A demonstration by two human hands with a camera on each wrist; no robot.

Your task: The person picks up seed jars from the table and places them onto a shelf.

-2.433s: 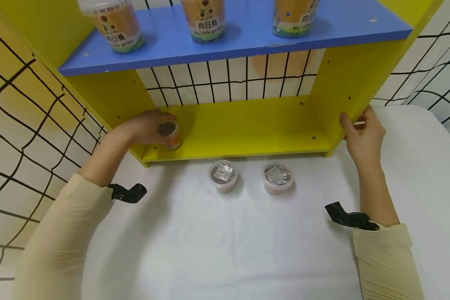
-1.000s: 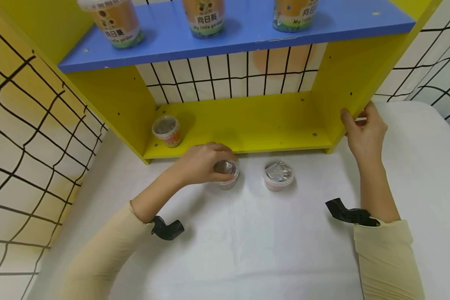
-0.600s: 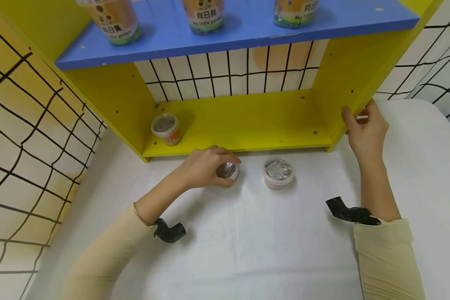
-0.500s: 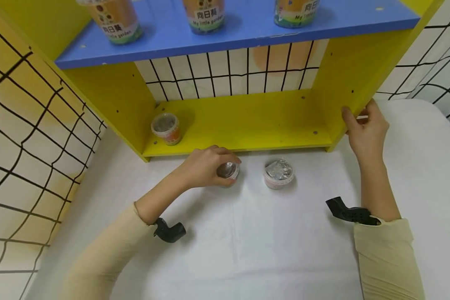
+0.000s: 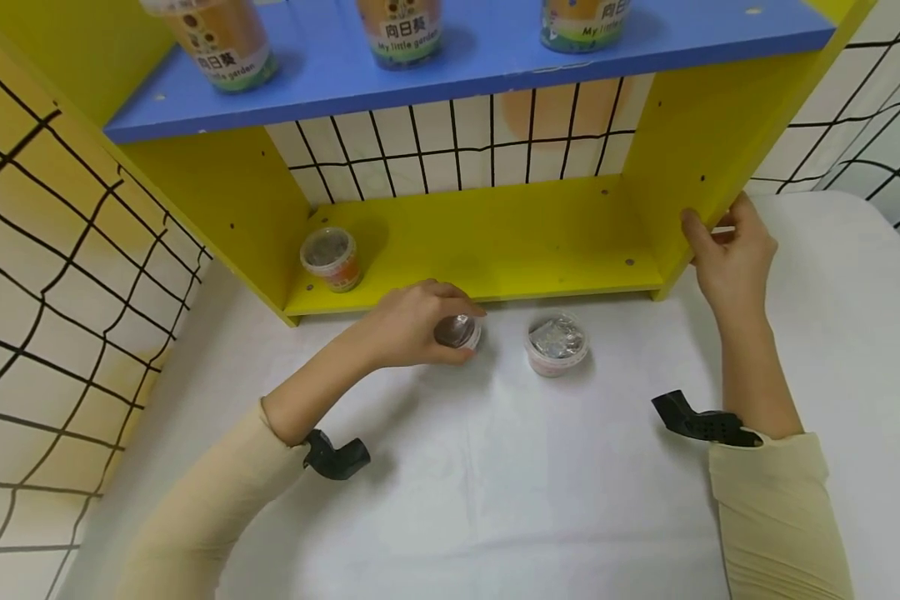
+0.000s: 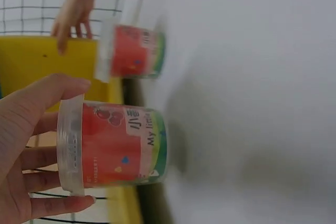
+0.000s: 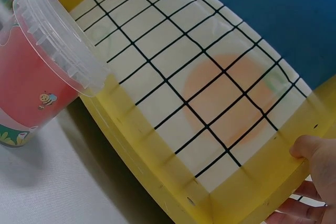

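Note:
My left hand (image 5: 412,325) grips a lidded plastic cup (image 6: 118,145) by its lid rim, thumb on one side and fingers on the other. The cup has a red label with cherry-like fruit printed on it and a green base band; it is close over the white table, in front of the shelf unit. To its right a matching cup (image 5: 557,346) stands on the table. Another cup (image 5: 332,260) sits at the left end of the yellow bottom shelf (image 5: 495,242). My right hand (image 5: 735,258) holds the front edge of the shelf unit's right side panel (image 5: 712,167).
Three orange-labelled cups, one of them a left cup (image 5: 228,46), stand on the blue upper shelf (image 5: 480,71). Black wire grid (image 5: 82,250) runs along the left and behind the unit. White cloth (image 5: 495,483) covers the table.
My left hand let go of the cup on the bottom shelf, came back to the left table cup and took hold of it. That cup has just shifted slightly toward the shelf. My right hand stays put.

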